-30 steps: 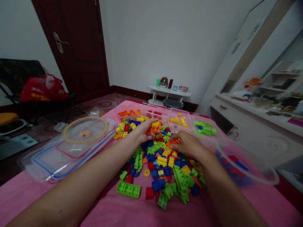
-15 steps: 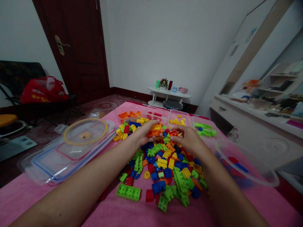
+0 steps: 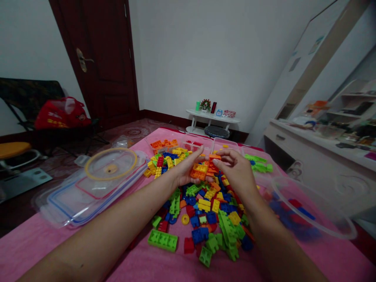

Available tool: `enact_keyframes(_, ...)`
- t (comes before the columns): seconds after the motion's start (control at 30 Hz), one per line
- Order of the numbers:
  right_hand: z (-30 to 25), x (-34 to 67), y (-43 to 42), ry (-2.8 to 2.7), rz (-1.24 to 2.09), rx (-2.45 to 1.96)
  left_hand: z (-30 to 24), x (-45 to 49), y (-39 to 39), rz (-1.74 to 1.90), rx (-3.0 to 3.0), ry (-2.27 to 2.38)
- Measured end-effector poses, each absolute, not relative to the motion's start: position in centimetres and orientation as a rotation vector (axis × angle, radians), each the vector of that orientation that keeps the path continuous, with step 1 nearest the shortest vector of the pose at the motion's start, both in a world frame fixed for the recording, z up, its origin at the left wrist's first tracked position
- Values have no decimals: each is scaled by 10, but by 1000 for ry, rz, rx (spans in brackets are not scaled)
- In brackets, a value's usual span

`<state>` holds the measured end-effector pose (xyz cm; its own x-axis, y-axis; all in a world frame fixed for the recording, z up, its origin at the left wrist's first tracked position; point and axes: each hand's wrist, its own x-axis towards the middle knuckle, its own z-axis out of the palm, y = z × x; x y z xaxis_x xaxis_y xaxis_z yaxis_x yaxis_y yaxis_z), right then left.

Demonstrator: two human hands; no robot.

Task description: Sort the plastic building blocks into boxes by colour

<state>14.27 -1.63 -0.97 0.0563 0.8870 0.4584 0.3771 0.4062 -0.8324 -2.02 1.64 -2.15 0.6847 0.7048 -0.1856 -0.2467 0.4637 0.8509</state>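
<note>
Looking down, we see pink cloth, largest thing. In its middle, wide heap of coloured blocks; at left, stack of clear lids. Above heap, our right hand is bent, thumb and fingertips nearly together upon orange block. Our left hand curls loosely, holding yellow and orange blocks; whether these touch right hand's block, we cannot tell.

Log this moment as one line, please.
Left hand: holds orange and yellow bricks; right hand: holds orange brick beside them; below: mixed brick pile; person's left: stacked clear lids
</note>
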Motion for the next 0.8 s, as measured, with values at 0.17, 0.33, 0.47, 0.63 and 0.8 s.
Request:
enact_keyframes(0.17,3,148,-21,-1481,517,-1212,-17,-21,14,635,893,618)
enact_keyframes(0.33,7,146,-25,-1764,547,-1313,-16,-15,8,711,998,622)
enact_keyframes(0.47,-3,141,-25,-1989,356,-1451,-24,-9,10,842,1112,692)
enact_keyframes(0.63,1,151,-29,-2149,287,-1514,-30,-9,17,1175,1402,941)
enact_keyframes(0.8,4,159,-26,-2142,273,-1576,-27,-10,18,1189,1415,1089)
